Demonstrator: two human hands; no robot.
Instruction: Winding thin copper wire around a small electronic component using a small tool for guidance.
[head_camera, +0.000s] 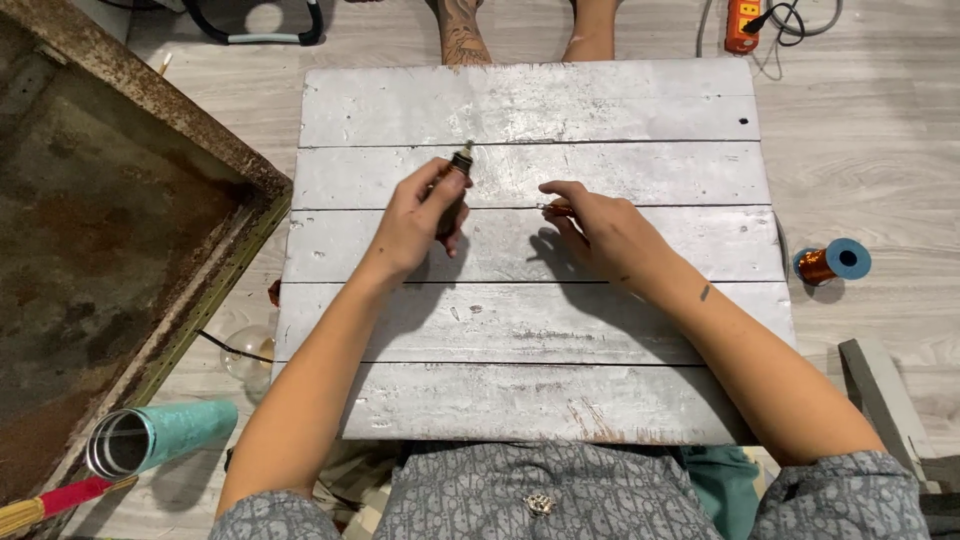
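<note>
Two hands work over the middle of your desk (620, 100), a board of whitewashed planks. Your left hand (415, 220) is clenched around a small dark cylindrical part (458, 180) with a brass-coloured tip, held upright-tilted so the tip points toward the far edge; its lower end is hidden in your palm. Your right hand (600, 230) rests just beside it, knuckles up, pinching a thin copper-coloured piece (556, 209) between thumb and forefinger; only a short length shows, so what it is cannot be told. The two hands are near each other but not touching.

Off the right edge of the desk, a spool of copper wire (832, 262) with blue ends lies on the floor. Off the near left corner lies a teal roll (160, 437), open end toward you, beside a rusty metal tray (120, 230). Beyond the far edge, an orange power strip (741, 25) sits on the floor, and another person's bare feet (460, 35) stand there.
</note>
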